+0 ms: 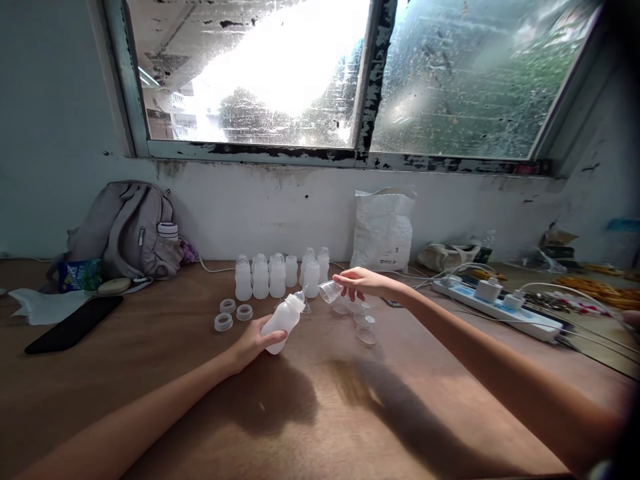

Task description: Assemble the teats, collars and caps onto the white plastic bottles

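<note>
My left hand (253,342) is wrapped round a frosted white baby bottle (283,325), which leans to the right above the table. A clear teat shows at its neck. Opposite that tip, my right hand (358,283) pinches a clear dome-shaped bottle cap (329,291), its wide mouth facing the bottle with a gap between them. Several more clear caps (367,336) lie on the table below my right hand. Left of the bottle rest three white collar rings (223,323). Behind them stands a group of white baby bottles (261,279), most with clear tops.
A white plastic bag (383,230) leans on the wall. At right, a power strip (500,310) trails cables across the brown table (200,413). To the left are a grey backpack (127,227), a black phone-like slab (75,325) and white tissue (43,305).
</note>
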Available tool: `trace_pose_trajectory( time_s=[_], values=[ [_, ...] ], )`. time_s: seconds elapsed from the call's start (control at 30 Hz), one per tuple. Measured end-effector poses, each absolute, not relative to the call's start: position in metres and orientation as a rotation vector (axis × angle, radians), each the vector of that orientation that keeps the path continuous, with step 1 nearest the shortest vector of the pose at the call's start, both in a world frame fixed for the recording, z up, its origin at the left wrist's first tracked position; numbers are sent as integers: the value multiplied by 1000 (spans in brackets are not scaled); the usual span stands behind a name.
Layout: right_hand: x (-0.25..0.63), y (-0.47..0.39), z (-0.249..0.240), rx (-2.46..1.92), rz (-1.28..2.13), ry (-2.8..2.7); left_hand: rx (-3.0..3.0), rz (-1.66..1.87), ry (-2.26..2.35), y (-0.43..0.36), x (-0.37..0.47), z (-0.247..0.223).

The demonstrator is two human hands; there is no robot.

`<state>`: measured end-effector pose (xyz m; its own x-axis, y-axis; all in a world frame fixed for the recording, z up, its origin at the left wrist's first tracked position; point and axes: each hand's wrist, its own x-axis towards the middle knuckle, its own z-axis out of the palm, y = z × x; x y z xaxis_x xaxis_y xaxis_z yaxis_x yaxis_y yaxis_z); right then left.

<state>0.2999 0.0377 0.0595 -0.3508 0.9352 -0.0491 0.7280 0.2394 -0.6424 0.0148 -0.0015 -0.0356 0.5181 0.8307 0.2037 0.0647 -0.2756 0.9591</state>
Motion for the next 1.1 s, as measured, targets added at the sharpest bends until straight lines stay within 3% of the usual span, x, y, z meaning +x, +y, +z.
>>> trace_pose_trajectory(
  time_s=[0.47, 0.8, 1.1],
  values=[
    [256, 28, 64, -1371, 711, -2192, 1698, 843, 703, -2, 14, -35],
    [256, 18, 70, -1106, 1228, -2173, 1579, 744, 640, -3, 13, -31],
    [255, 13, 63, -1137, 1209, -2121, 1538, 751, 639, -5, 13, -29]
  ],
)
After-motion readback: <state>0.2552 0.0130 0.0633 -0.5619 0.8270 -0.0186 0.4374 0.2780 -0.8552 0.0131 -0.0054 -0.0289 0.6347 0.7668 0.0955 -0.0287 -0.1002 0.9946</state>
